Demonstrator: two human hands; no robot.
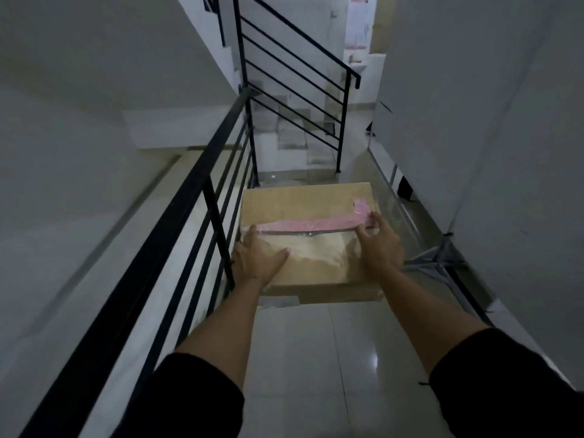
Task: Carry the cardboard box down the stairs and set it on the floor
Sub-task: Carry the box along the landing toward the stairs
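Centre frame, the cardboard box (303,210) waits above the stairs (292,139); I judge the whole descent remains. My left hand (259,257) lies flat on top, while my right hand (379,245) has its grip curled round the edge (lifted? can't tell).

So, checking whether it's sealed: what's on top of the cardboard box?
A pink tape strip runs across the cardboard box lid, and both hands touch it: left hand, right hand. The contents are covered.

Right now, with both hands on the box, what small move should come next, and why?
Probably slide both hands lower down the sides for a firmer hold: the left hand and right hand sit high on the cardboard box, and the stairs drop just ahead.
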